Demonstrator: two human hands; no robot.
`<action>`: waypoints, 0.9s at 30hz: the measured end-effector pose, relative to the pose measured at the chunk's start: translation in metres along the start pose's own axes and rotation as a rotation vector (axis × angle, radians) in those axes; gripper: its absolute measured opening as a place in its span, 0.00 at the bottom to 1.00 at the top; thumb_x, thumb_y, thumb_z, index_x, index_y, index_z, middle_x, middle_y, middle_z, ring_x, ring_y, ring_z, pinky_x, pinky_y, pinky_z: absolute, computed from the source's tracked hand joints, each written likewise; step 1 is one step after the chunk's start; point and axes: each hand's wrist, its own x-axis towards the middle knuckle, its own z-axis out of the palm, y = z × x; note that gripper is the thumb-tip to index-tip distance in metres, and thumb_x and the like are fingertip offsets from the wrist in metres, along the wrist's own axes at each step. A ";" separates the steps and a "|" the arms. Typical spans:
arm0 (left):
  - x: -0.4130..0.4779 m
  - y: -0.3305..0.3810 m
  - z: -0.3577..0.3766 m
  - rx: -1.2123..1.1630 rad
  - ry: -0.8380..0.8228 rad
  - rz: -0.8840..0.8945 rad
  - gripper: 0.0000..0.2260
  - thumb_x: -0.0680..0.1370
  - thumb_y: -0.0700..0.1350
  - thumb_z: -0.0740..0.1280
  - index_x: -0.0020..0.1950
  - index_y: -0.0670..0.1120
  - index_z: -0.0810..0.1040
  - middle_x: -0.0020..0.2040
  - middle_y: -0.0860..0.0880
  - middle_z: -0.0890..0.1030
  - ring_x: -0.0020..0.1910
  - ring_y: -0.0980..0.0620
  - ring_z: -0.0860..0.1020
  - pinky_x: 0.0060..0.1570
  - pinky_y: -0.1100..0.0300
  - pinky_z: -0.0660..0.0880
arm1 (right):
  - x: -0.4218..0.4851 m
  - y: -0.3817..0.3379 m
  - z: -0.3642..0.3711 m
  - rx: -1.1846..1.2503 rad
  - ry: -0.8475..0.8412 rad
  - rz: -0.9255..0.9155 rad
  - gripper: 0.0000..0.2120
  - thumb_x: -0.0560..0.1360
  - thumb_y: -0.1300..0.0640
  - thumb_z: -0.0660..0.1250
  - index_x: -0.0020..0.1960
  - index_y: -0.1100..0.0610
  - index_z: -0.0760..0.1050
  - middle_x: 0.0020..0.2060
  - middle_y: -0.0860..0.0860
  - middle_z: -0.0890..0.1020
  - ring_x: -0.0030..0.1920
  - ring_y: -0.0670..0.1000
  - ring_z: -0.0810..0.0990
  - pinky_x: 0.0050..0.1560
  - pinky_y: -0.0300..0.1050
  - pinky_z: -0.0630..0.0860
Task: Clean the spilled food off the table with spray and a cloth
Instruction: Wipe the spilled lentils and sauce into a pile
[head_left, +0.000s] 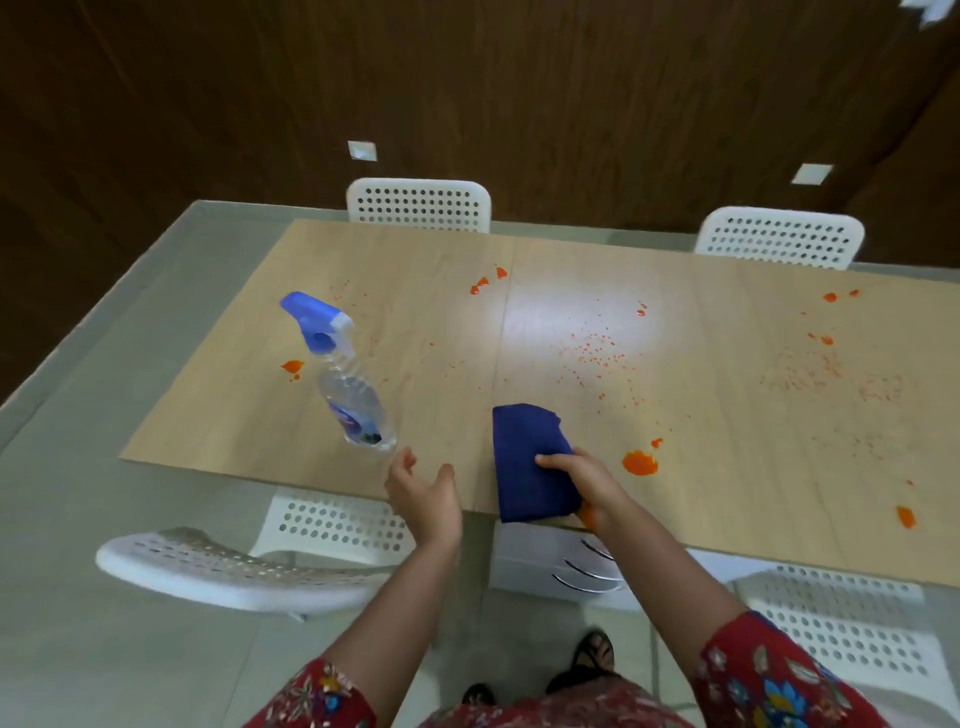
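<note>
Holding: the right hand (584, 486) grips the dark blue cloth (524, 452) at its right side, with one digit laid across the top; an orange smear shows on the heel of this hand.
Cloth position: folded, lying flat on the table (415, 415), with its near end at the table's near edge.
Left hand (423, 493): open, fingers relaxed, holding nothing; its fingertips are just beside the base of the spray bottle (345, 384), and contact cannot be confirmed.
Spray bottle: clear body with a blue and white trigger head, standing on the table left of the cloth and well apart from it; the head leans away to the left in this view.
Spilled food: an orange blob (640, 462) lies just right of the right hand; further blobs sit left of the bottle (292, 367), near the far edge (480, 285) and at the near right (905, 516); fine orange specks (597, 353) are scattered across the middle and right of the table.
Surroundings: white perforated chairs (420, 205) stand at the far and near sides; the floor (78, 493) is grey.
</note>
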 end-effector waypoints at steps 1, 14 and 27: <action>-0.007 -0.001 0.009 -0.009 -0.102 0.016 0.20 0.76 0.36 0.67 0.67 0.43 0.70 0.65 0.46 0.73 0.63 0.49 0.72 0.59 0.59 0.68 | -0.004 -0.002 -0.012 0.045 0.002 0.018 0.18 0.72 0.60 0.72 0.61 0.58 0.73 0.56 0.55 0.80 0.54 0.56 0.79 0.48 0.51 0.78; -0.074 0.063 0.196 0.378 -0.856 0.549 0.19 0.79 0.38 0.63 0.68 0.53 0.73 0.63 0.60 0.75 0.59 0.58 0.74 0.56 0.67 0.70 | -0.002 -0.056 -0.179 0.630 -0.087 -0.097 0.20 0.77 0.50 0.65 0.66 0.58 0.74 0.56 0.58 0.83 0.53 0.59 0.83 0.51 0.58 0.80; -0.147 0.098 0.419 0.795 -1.074 0.895 0.17 0.78 0.51 0.66 0.67 0.56 0.73 0.66 0.57 0.73 0.66 0.57 0.68 0.61 0.66 0.62 | 0.045 -0.110 -0.396 0.477 0.308 -0.309 0.18 0.79 0.55 0.63 0.68 0.49 0.67 0.54 0.53 0.84 0.55 0.54 0.82 0.51 0.50 0.78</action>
